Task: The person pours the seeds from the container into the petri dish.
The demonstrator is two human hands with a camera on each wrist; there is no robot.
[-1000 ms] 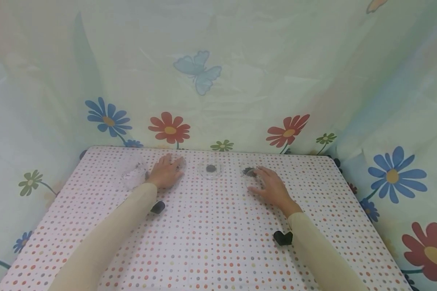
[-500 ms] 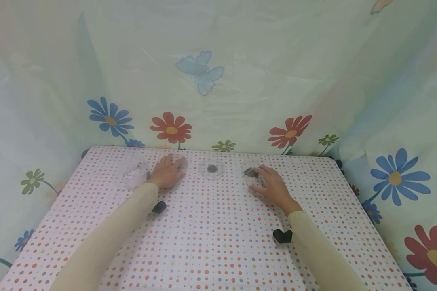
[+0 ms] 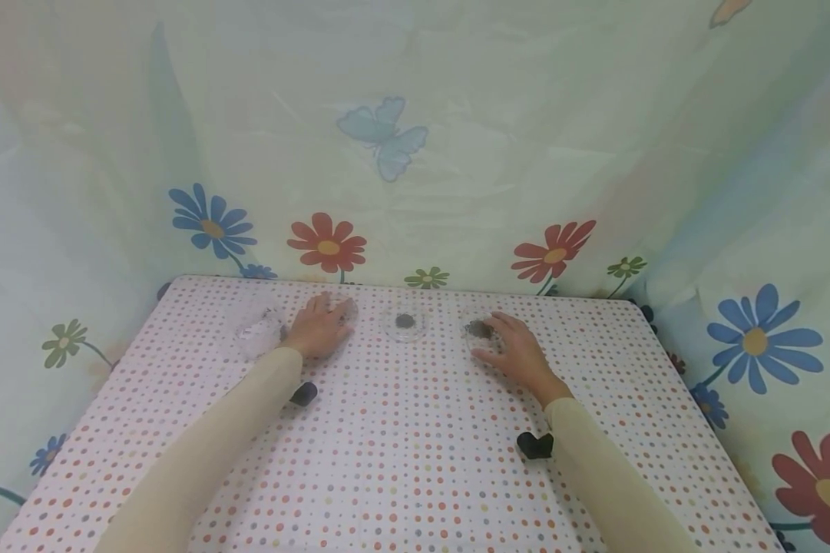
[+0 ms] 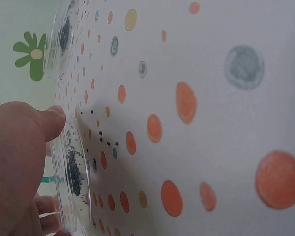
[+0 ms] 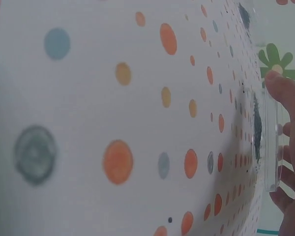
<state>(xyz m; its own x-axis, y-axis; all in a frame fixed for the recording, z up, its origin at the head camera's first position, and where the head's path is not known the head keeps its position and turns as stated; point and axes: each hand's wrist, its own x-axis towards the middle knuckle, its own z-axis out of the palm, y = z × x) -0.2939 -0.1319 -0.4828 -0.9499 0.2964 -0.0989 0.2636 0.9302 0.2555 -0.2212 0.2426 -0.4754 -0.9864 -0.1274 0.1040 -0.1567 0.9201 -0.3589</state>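
Note:
My left hand (image 3: 318, 329) grips a clear petri dish (image 4: 77, 172), thumb at its near rim and fingers round the far side. Dark grains lie heaped inside that dish. Over on the right, my right hand (image 3: 518, 349) holds a clear round petri dish lid (image 5: 271, 142) by its edge between thumb and fingers. Close under the lid is a heap of dark grains (image 5: 257, 125); the dish round it shows only faintly. Between the hands, another petri dish (image 3: 405, 322) stands on the table with a dark heap in its middle.
Left of my left hand lies a crumpled-looking clear plastic thing (image 3: 259, 332). Loose dark grains (image 4: 108, 143) are scattered on the dotted table cover (image 3: 401, 461). A flowered curtain (image 3: 470, 192) rises right behind the table's back edge. Black pieces (image 3: 535, 445) show beside the sleeves.
The lid in my right hand has moved a little away from me, over the dark heap. My left hand stays on its dish. The head view has shifted slightly.

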